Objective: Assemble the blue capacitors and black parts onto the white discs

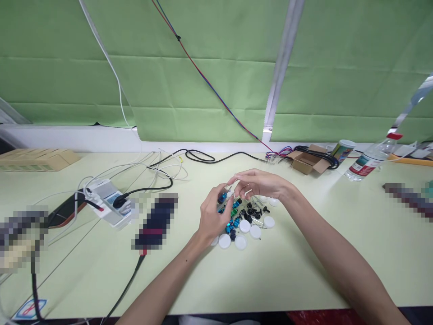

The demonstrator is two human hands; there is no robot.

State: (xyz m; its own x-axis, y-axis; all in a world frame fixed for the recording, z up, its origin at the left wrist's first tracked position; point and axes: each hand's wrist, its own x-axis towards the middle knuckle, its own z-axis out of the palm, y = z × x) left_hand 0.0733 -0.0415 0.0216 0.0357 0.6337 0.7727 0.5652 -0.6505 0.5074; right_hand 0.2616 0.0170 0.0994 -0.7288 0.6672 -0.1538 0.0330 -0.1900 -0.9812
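My left hand (212, 214) is closed, with a small blue and white piece (222, 197) between its thumb and fingers. Just right of it, my right hand (259, 184) arches over with bent fingers, its fingertips meeting those of the left hand. Whatever the right fingertips pinch is too small to make out. Below both hands lies a pile of small parts: shiny blue pieces (231, 225), a green piece (234, 211), black knob-like parts (251, 211) and thin metal pins. Several white round discs (241, 242) lie along the near side of the pile, partly hidden by my left hand.
To the left are a blurred dark device (157, 221) on a cable and a white box (111, 203) with plugs. Black cable (199, 158) runs along the back. An open cardboard box (307, 161), a can (343, 150) and a water bottle (368, 160) stand at back right.
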